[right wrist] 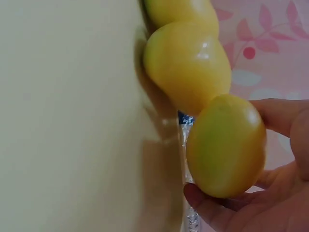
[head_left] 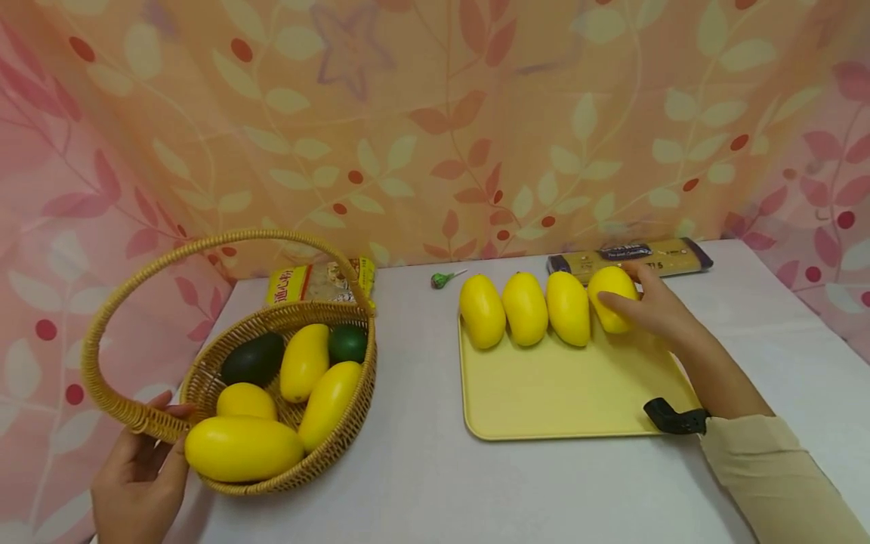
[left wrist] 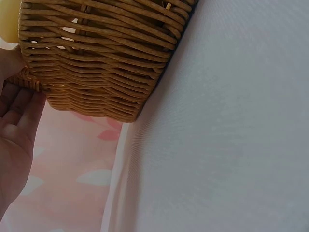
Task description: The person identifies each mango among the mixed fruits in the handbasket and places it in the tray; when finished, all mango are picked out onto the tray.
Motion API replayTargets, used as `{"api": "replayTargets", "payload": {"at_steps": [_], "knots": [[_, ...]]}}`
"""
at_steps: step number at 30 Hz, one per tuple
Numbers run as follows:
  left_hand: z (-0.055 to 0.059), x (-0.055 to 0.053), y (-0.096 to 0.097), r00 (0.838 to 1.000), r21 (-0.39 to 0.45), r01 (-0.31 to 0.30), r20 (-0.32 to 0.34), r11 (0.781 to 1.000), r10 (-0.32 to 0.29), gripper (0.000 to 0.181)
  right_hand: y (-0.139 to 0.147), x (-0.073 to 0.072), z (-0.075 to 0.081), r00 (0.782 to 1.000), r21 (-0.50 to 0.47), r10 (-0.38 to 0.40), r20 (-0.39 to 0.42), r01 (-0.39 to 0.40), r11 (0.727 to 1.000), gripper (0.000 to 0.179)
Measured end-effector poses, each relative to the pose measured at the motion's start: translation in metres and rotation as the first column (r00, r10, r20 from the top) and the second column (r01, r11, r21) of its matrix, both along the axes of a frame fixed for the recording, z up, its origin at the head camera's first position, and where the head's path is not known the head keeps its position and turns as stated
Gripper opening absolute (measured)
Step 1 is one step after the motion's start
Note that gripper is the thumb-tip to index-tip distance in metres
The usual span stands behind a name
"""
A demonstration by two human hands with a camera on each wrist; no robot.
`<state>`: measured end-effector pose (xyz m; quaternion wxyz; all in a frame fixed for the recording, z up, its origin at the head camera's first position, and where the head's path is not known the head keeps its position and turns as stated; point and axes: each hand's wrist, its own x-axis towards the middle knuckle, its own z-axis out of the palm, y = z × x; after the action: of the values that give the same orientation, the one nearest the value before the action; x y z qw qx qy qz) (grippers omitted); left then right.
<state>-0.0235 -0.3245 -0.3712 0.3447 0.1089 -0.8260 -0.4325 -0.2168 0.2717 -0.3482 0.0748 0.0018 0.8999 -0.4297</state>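
Note:
My right hand (head_left: 649, 306) grips a yellow mango (head_left: 603, 285) between thumb and fingers at the right end of a row on the yellow tray (head_left: 544, 408). In the right wrist view the held mango (right wrist: 224, 150) appears slightly raised, casting a shadow on the tray. Three other mangoes (head_left: 525, 310) lie side by side along the tray's far edge. At the left, my left hand (head_left: 139, 476) holds the wicker basket (head_left: 356, 415) where its handle meets the rim. Several mangoes (head_left: 245, 449) and two dark green avocados (head_left: 254, 360) lie in the basket.
Behind the basket lies a yellow-and-clear food packet (head_left: 319, 283). A green-wrapped lollipop (head_left: 442, 280) rests near the back edge. A long pasta package (head_left: 669, 257) lies behind the tray. Patterned curtains (head_left: 435, 151) surround the white table (head_left: 421, 483).

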Motion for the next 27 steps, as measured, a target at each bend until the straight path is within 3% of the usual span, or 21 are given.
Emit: {"api": "replayTargets", "payload": {"at_steps": [6,27], "knots": [[-0.001,0.000,-0.001,1.000,0.002,0.000,-0.011,1.000,0.000,0.062,0.003,-0.006,-0.007,0.999,0.081,0.033,0.039,-0.036,0.996,0.101],[0.000,0.000,-0.002,1.000,0.007,0.000,-0.004,1.000,0.000,0.063,0.003,-0.003,-0.012,1.000,0.060,-0.021,-0.023,0.022,0.998,0.094]]}}
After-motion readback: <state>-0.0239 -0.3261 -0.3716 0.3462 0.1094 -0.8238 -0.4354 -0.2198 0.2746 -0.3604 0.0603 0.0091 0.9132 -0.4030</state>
